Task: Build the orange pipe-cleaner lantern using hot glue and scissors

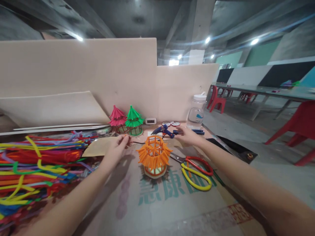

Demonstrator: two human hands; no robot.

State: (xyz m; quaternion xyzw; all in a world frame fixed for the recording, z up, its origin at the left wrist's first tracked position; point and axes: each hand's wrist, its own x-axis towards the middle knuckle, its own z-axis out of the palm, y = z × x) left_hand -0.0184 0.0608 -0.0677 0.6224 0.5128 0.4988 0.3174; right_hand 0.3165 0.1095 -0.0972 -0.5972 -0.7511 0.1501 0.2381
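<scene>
A small orange pavilion-like model (155,155), made of fuzzy pipe cleaners, stands on the cardboard between my hands. My left hand (118,146) is to its left, thumb and fingertips pinched together; whatever is between them is too small to make out. Beyond the model lies a dark blue glue gun (163,130), its nozzle pointing left. My right hand (188,136) reaches beside its handle, with fingers stretched out and slightly apart; contact is unclear. Scissors (197,172) with one red and one yellow handle loop rest right of the model, below my right forearm.
Bundles of coloured pipe cleaners (41,164) cover the left side. Pink (117,116) and green (134,119) models stand at the back near a small digital display (150,121). A clear bottle (195,113) stands back right. A beige partition (123,72) rises behind.
</scene>
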